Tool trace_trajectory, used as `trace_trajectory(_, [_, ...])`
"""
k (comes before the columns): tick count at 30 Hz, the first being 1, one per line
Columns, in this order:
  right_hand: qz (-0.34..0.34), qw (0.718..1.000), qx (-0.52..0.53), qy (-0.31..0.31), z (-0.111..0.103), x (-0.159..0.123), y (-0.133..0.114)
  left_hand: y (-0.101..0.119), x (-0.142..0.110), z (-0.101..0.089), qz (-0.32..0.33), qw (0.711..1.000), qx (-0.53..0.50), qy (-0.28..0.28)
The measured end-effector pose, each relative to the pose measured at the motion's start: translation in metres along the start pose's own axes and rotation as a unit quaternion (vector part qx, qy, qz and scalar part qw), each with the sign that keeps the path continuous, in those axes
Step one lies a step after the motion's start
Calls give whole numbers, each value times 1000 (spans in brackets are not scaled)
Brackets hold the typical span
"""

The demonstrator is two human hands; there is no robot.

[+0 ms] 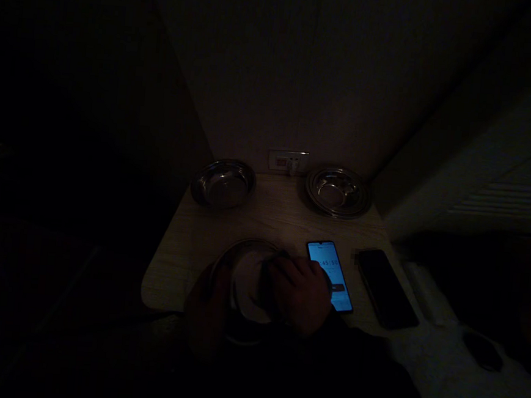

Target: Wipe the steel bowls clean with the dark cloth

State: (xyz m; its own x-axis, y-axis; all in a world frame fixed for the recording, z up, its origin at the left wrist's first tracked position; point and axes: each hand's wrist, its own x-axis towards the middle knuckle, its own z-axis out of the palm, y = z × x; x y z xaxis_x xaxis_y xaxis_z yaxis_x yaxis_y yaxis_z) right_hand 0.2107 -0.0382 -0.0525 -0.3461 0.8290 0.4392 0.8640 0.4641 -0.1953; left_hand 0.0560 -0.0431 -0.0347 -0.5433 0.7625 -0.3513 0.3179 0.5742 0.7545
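The light is very dim. At the near edge of the table, a shiny metal bowl [246, 277] is gripped at its left rim by my left hand [206, 311]. My right hand [303, 294] is over the bowl's right side, fingers bent and closed around a dark, soft-looking thing, apparently a cloth [268, 282], pressed against the inside. Shadow hides most of the cloth and the lower part of the bowl. Just right of my right hand lies a phone [338, 293] with a lit blue timer screen, partly covered by that hand.
Two groups of metalware stand at the back: a metal bowl [224, 185] on the left and stacked metal dishes [338, 194] on the right. A wall socket [288, 161] sits behind them. A dark phone-like slab [388, 288] lies on the table's right edge. Another dark object [482, 351] rests beyond it.
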Motion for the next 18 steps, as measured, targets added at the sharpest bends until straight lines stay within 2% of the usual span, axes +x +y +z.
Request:
trace_trajectory(4, [-12,999,32,7,3,4,-4,-2,0,0,19,1000,-10,-8])
trace_trajectory(7, [10,1000,7,3,2,2,0,1,-2,-2,1,1000,17,-8])
trace_trajectory(9, [28,1000,-5,-3,1,0,-1,1,-2,-2,14,1000,18,-8])
trace_trajectory(14, [35,998,36,-24,2,-1,-2,-8,2,-1,16,1000,-17,-16])
trace_trajectory(16, [79,994,71,-22,2,-4,10,-11,3,-2,9,1000,-20,-17])
trace_trajectory(18, [151,976,158,-6,2,-9,24,-11,3,-2,-3,1000,-22,-11])
